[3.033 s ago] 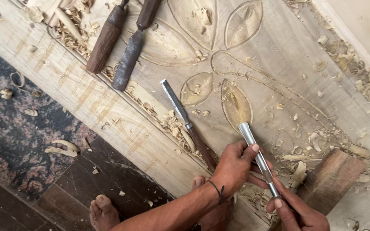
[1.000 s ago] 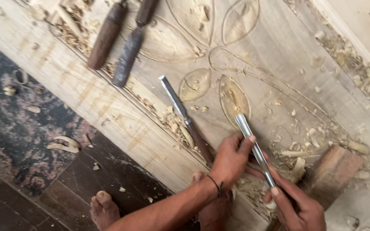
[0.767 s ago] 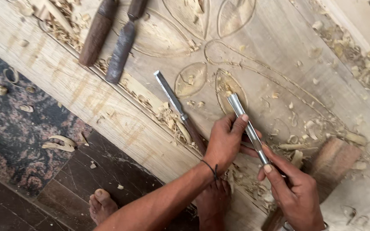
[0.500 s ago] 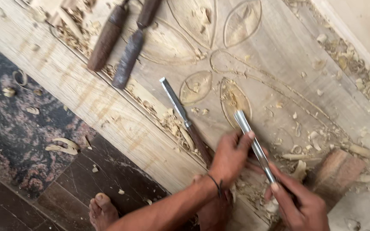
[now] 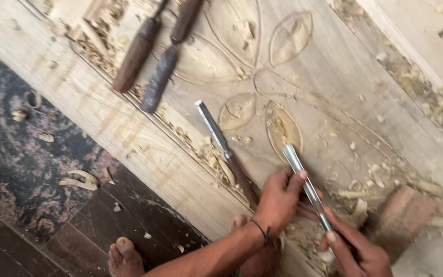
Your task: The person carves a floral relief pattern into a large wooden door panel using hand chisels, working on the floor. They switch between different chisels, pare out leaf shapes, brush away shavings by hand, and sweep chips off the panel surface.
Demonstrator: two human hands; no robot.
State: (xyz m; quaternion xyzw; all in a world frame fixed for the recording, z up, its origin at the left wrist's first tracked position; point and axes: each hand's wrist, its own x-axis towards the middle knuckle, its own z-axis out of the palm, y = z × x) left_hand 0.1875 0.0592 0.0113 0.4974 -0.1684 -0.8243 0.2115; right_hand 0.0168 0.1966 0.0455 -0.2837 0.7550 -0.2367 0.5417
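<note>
**Carving a leaf into the panel**

Gripping a steel gouge (image 5: 303, 179) with both hands, the person sets its tip at the lower end of a half-cut leaf motif (image 5: 282, 128). The left hand (image 5: 278, 197) is curled around the shaft near the blade, fingers closed to steer; the right hand (image 5: 357, 251) is wrapped shut around the handle end, low in the frame and partly cut off. Judging by the raw chips in the leaf, hollowing is under way, and the next cut seems to call for a controlled push along the grain inside the outline.

A second chisel (image 5: 226, 149) lies just left of the hands on the wooden panel (image 5: 344, 66). Two dark-handled tools (image 5: 149, 56) rest further up. Shavings (image 5: 211, 154) litter the edge, and a bare foot (image 5: 124, 256) shows on the dark floor.
</note>
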